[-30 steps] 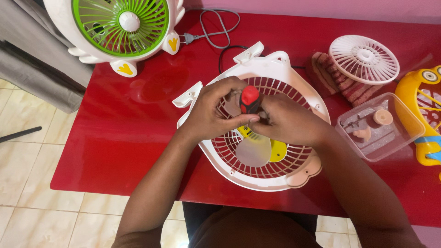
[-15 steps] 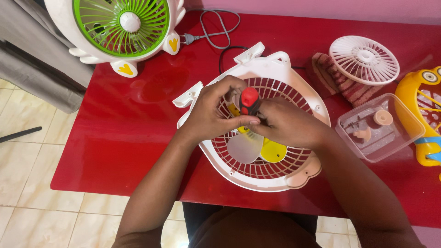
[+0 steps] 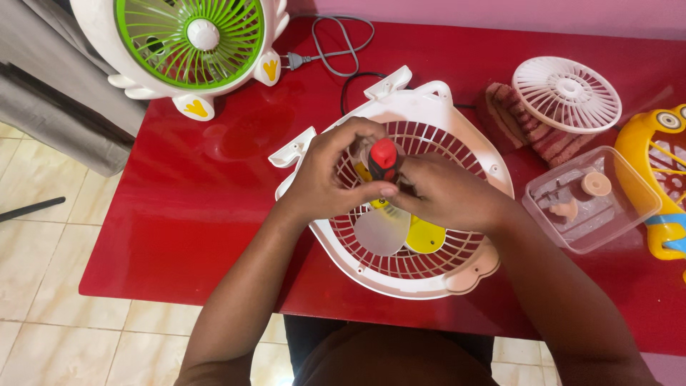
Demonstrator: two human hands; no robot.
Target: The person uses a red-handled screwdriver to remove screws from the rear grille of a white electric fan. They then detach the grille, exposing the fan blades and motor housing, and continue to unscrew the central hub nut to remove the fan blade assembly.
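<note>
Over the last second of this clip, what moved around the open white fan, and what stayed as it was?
The fan blades turned inside the white fan housing: the pale blade swung leftward and more of the yellow blade shows on its right. The red-handled screwdriver shifted slightly left. Both the left hand and the right hand kept their grip at the hub. The green fan, loose grille and clear box stayed put.

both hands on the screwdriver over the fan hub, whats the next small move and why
Probably keep turning the red-handled screwdriver in small twists while pressing straight down. It stands upright at the centre of the white fan housing. The right hand grips its shaft, the left hand steadies beside the handle, and the yellow blade sits in the grille. Whether the screw is loose cannot be seen.
</note>
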